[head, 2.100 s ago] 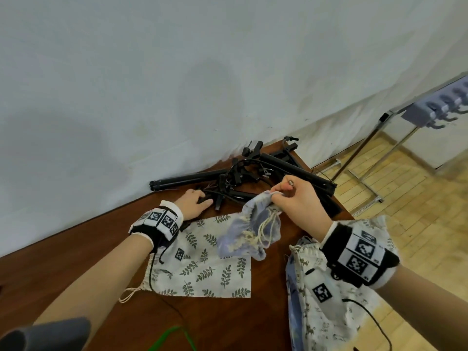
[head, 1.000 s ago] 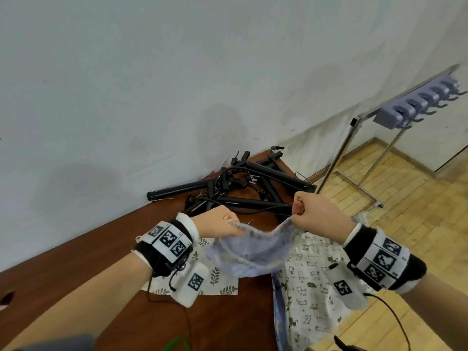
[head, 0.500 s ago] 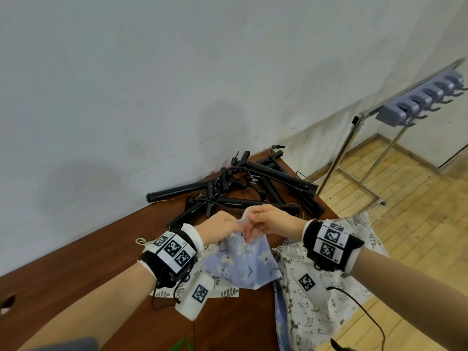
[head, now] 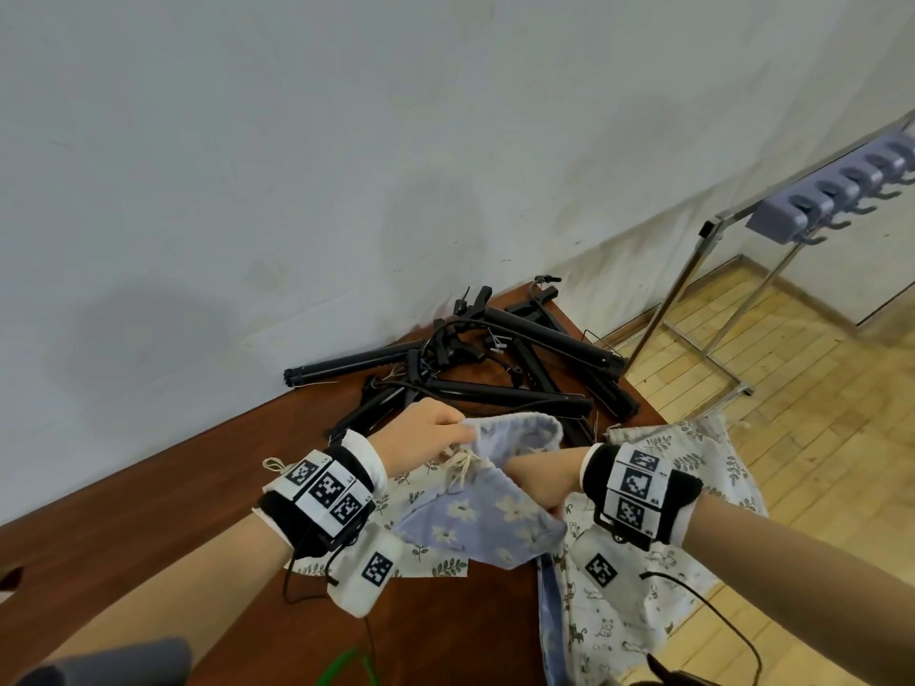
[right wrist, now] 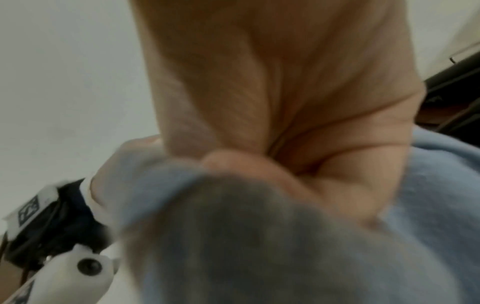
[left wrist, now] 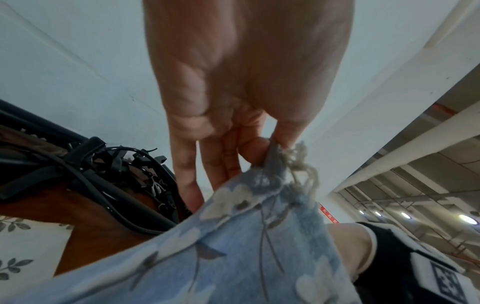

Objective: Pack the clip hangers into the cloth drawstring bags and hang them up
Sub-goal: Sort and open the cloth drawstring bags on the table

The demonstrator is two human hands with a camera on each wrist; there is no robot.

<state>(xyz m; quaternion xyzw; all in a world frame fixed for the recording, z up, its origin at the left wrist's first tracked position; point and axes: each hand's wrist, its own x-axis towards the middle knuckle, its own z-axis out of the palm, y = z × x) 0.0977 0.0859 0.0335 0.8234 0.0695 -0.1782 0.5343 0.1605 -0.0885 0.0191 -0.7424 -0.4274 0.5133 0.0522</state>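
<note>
The left hand (head: 426, 433) pinches the rim of the blue floral bag (head: 478, 524) between thumb and fingertips, beside the knotted cream drawstring (head: 458, 465), and holds it above the brown table (head: 148, 512). The right hand (head: 537, 480) is thrust into the bag's mouth; its fingers seem curled around the cloth from inside, though the wrist view is too blurred to be sure. The mouth gapes towards the wall and the bag's length runs back towards the person, sagging at its closed end. Under it lies a leaf-print bag (head: 435, 566), flat on the table, and a cat-print bag (head: 609, 621) drapes over the table's right edge. Beyond the hands, black clip hangers (head: 495, 383) lie in a tangled pile near the wall, bars pointing several ways. To the right stands a metal rack with hooks (head: 841, 200).
</note>
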